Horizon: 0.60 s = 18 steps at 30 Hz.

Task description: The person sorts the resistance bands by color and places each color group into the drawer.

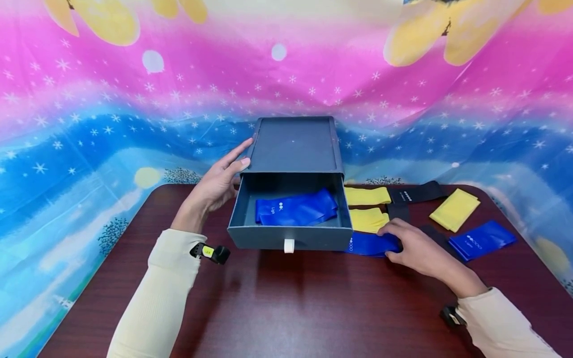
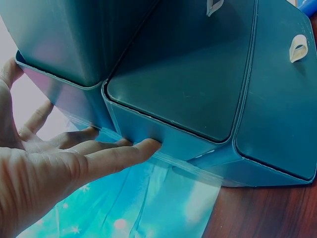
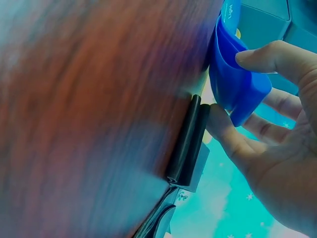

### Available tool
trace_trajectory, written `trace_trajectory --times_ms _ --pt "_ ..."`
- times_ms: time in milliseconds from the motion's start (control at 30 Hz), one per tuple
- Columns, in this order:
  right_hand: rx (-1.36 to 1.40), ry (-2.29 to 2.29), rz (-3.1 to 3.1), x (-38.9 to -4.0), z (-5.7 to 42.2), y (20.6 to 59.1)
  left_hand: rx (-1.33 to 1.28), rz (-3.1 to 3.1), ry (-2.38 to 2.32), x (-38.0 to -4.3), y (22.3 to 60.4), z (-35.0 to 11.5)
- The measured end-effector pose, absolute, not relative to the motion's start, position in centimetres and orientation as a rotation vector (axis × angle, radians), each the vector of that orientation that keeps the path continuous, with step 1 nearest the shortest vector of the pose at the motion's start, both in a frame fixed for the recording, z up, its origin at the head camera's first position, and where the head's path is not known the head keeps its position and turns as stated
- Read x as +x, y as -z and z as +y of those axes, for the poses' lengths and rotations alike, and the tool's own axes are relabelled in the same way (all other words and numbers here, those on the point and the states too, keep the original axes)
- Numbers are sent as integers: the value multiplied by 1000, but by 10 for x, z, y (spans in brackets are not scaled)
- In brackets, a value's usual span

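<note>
In the head view a grey drawer box [image 1: 295, 144] has its top drawer [image 1: 291, 238] pulled out, with a white loop tab on the front. Inside lies a folded blue resistance band [image 1: 295, 208] printed with white dots. My left hand [image 1: 217, 181] rests against the box's left side, fingers mostly straight along its wall [image 2: 168, 139]. To the right of the drawer, my right hand [image 1: 414, 246] holds the near end of another blue band [image 1: 371, 243], its thumb and fingers around the loose folds [image 3: 237, 84]. The drawer corner hides that band's far end.
Yellow bands [image 1: 369, 221] and a black band [image 1: 416, 193] lie right of the box. Farther right are a folded yellow band [image 1: 455, 210] and a blue band [image 1: 483, 239]. More closed drawers [image 2: 282, 99] sit below the top one. A printed cloth [image 1: 291, 74] hangs behind the table [image 1: 286, 303].
</note>
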State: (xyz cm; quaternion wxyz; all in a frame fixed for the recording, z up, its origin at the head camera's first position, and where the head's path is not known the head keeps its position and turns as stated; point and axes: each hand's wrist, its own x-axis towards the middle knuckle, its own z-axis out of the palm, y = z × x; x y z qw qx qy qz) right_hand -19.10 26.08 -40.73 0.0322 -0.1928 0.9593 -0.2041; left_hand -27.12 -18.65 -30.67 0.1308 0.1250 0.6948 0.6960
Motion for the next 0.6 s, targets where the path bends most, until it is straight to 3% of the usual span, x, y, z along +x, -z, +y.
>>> trace_trajectory --times_ms 600 --pt "-650 735 2986 -189 257 402 371 2015 -2024 -271 307 -187"
